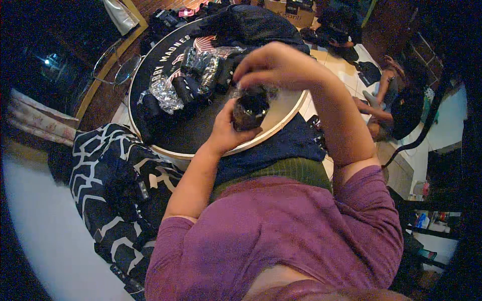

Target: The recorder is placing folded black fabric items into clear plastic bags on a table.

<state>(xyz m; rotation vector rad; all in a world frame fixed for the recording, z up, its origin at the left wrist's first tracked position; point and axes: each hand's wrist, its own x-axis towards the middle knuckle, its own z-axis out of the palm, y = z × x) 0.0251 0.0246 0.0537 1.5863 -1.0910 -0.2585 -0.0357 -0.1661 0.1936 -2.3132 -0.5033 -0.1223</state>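
My left hand (229, 131) grips a dark, glossy, rounded bundle (252, 109) near the round table's front edge, thumb and fingers around its sides. My right hand (266, 67) arches just above it, fingers curved and blurred; whether they touch the translucent wrap at its top is unclear. Behind, dark rolled items (185, 91) and crumpled clear plastic packaging (161, 98) lie on the black printed tabletop (175, 138).
A black cloth heap (251, 27) sits at the table's back, a cardboard box (291, 12) beyond. A co-worker (404, 113) sits on the tiled floor at right. Patterned black-and-white fabric (108, 175) lies at left; a dark cable (416, 140) hangs at right.
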